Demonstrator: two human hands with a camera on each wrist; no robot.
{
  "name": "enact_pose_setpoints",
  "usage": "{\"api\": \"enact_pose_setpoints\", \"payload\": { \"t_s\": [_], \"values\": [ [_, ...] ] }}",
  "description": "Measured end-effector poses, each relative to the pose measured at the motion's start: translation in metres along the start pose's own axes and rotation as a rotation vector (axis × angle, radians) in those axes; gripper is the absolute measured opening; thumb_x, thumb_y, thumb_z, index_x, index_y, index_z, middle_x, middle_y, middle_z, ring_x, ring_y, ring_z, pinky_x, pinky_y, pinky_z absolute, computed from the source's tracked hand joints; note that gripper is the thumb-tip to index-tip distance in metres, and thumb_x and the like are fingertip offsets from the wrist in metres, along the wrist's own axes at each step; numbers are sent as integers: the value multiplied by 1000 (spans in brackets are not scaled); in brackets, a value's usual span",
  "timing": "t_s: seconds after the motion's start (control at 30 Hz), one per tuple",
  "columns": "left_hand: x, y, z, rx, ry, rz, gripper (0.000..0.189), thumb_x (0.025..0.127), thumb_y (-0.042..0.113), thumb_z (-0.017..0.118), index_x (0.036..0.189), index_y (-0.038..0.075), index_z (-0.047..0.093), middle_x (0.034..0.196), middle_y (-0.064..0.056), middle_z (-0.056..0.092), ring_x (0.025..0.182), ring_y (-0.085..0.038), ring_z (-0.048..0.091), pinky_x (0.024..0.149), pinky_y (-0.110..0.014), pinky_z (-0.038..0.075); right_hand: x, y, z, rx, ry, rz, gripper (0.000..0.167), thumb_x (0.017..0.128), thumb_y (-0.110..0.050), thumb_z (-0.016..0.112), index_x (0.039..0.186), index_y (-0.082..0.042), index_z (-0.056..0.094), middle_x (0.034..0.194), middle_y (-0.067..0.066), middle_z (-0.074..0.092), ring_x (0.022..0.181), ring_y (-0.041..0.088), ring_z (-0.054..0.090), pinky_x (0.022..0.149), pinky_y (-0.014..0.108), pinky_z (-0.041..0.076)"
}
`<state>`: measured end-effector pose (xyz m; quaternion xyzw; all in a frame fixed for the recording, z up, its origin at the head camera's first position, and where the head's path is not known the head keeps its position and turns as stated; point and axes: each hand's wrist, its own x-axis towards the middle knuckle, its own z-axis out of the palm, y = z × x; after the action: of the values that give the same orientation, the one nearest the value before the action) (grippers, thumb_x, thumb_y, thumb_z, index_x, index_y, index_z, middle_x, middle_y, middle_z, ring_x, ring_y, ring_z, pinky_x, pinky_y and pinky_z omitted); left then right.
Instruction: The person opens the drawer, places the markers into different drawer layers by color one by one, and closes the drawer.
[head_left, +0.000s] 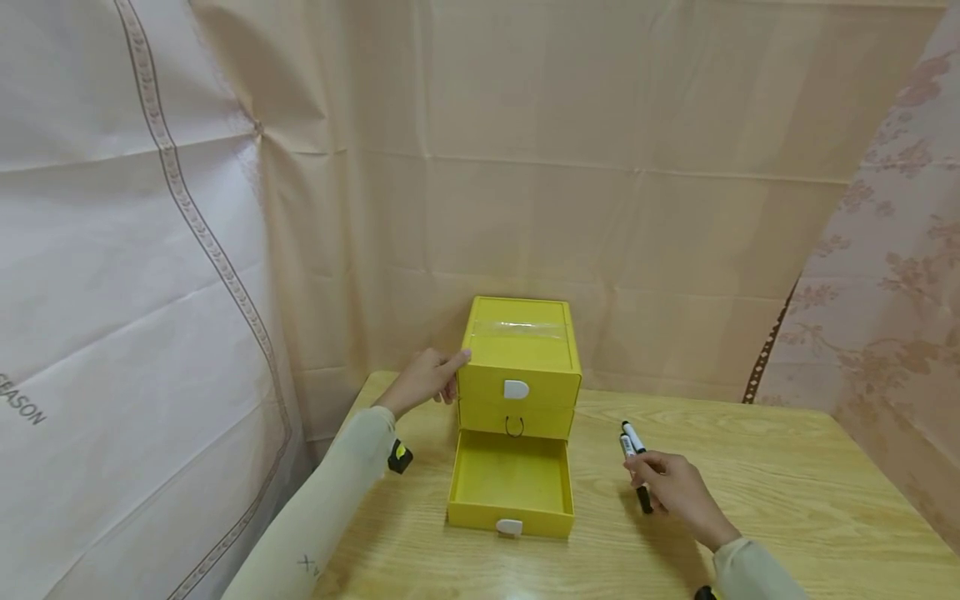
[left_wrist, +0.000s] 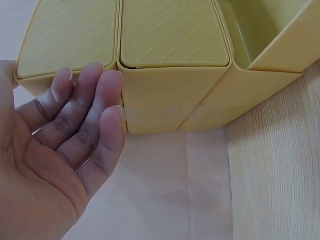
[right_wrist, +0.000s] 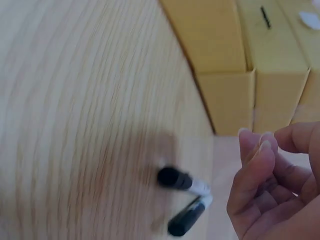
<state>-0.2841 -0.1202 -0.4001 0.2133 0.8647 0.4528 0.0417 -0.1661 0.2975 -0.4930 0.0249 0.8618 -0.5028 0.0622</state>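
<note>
A yellow drawer unit (head_left: 525, 354) stands against the back cloth. Its bottom drawer (head_left: 540, 525), which has a white tab, is pulled out. My left hand (head_left: 420, 383) is at the unit's left side, thumb by the top edge. In the left wrist view its fingers (left_wrist: 82, 120) are slightly bent against the yellow side. My right hand (head_left: 678, 492) hovers over two markers on the table, its thumb close to loosely bent fingertips and nothing between them. One black-ended marker (right_wrist: 175, 179) and another marker (right_wrist: 187, 219) lie just below the fingers, apart from them.
A black and yellow tape measure (head_left: 400, 457) sits left of the drawer unit, beside the left forearm. Another black object (head_left: 705, 593) shows partly at the bottom edge, near the right sleeve. The wooden table (head_left: 765, 467) ends at a beige cloth (head_left: 600, 208) behind.
</note>
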Motion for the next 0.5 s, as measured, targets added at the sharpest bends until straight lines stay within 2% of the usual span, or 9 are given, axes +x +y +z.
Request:
{"api": "enact_pose_setpoints", "payload": {
  "t_s": [0.13, 0.27, 0.37, 0.5],
  "values": [
    [-1, 0, 0, 8, 5, 0, 75, 104, 65, 43, 73, 2, 70, 69, -11, 70, 70, -36, 69, 65, -46, 59, 7, 13, -6, -97, 64, 19, 39, 107, -33, 58, 127, -2, 68, 92, 12, 70, 46, 14, 44, 43, 29, 41],
    [-2, 1, 1, 16, 9, -3, 75, 104, 65, 42, 73, 2, 71, 69, -10, 71, 67, -32, 68, 68, -50, 59, 11, 25, -13, -216, 129, 2, 40, 105, -33, 60, 126, 1, 68, 103, 12, 70, 60, 18, 56, 50, 33, 48],
    [-1, 1, 1, 16, 9, -3, 76, 104, 65, 42, 73, 2, 71, 72, -14, 72, 68, -33, 69, 66, -47, 59, 13, 31, -17, -254, 159, -4, 37, 105, -28, 61, 123, 3, 68, 105, 15, 70, 68, 21, 60, 54, 35, 51],
    [0, 0, 0, 15, 3, 3, 76, 104, 66, 42, 74, 2, 71, 74, -17, 72, 69, -35, 69, 63, -41, 59, 15, 37, -20, -281, 185, 4, 35, 102, -24, 63, 120, 6, 68, 95, 13, 71, 65, 21, 61, 53, 35, 51]
  ]
}}
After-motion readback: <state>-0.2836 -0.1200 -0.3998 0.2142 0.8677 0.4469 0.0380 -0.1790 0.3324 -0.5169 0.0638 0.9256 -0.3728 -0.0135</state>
